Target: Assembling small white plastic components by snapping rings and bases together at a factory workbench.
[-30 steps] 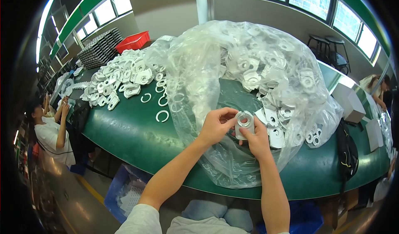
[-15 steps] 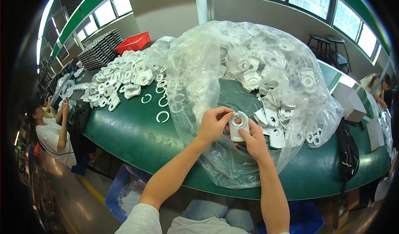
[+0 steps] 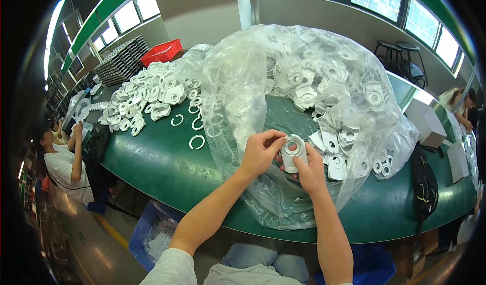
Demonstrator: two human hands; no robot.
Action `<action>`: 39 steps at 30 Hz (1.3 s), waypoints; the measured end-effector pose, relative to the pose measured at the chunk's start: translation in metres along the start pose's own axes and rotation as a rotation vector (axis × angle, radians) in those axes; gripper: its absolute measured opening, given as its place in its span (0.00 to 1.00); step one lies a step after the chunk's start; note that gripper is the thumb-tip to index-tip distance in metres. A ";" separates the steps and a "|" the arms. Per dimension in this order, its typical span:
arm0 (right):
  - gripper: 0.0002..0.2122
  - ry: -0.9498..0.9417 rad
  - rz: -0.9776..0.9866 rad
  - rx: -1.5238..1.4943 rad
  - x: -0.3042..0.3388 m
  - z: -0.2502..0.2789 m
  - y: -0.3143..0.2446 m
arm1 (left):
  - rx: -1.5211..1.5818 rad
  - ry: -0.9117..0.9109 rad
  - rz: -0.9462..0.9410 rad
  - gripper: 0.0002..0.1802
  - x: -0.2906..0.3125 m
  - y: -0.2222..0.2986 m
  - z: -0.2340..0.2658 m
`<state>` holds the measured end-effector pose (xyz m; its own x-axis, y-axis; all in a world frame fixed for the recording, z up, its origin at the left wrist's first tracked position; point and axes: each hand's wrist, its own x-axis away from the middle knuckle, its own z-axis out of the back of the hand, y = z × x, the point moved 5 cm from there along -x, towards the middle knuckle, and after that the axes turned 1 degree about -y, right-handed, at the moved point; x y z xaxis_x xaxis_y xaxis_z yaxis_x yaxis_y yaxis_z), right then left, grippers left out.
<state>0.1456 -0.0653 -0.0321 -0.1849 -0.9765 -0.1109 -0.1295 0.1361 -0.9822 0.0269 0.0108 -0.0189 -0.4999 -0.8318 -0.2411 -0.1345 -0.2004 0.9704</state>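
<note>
My right hand [image 3: 310, 172] grips a white plastic part [image 3: 292, 153] with a round opening at its top and a flat lower end. The thumb lies on its front, and fingertips show behind its left side. At the upper left rim of that part, the thumb and forefinger of my left hand [image 3: 260, 152] are pinched together. What they pinch, the rim or a small piece, is hidden. Both hands are over a clear plastic bag [image 3: 273, 204], which is spread on the green table [image 3: 152, 151]. Just right of my hands lie several similar white parts [image 3: 331, 142].
Loose white parts [image 3: 152, 90] are heaped at the left, with open white rings [image 3: 197, 142] beside them. Behind stand a red bin [image 3: 162, 52] and stacked dark trays [image 3: 123, 59]. White boxes [image 3: 426, 123] and a black bag [image 3: 424, 184] are at the right. Another person [image 3: 66, 168] works at far left.
The held part has turned slightly and its round opening shows more fully. My right hand has shifted a little with it; my left hand has barely moved.
</note>
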 end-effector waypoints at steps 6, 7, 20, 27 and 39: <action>0.14 -0.014 0.010 -0.063 -0.001 0.000 0.001 | 0.014 -0.002 0.005 0.08 0.000 -0.001 0.001; 0.14 -0.019 0.003 -0.071 -0.001 0.000 0.000 | 0.022 0.000 0.009 0.08 0.000 0.000 0.000; 0.11 0.095 0.192 0.310 -0.001 0.010 0.001 | 0.031 -0.118 -0.083 0.08 0.000 0.004 -0.005; 0.10 0.051 0.219 0.303 0.001 0.006 -0.005 | 0.075 -0.204 -0.009 0.08 -0.003 0.000 -0.001; 0.13 0.043 0.136 0.291 0.001 0.007 -0.001 | -0.169 -0.180 -0.071 0.07 0.001 0.011 0.001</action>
<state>0.1523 -0.0677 -0.0327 -0.2229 -0.9438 -0.2439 0.1817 0.2056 -0.9616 0.0240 0.0082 -0.0087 -0.6408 -0.7099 -0.2924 -0.0376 -0.3514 0.9355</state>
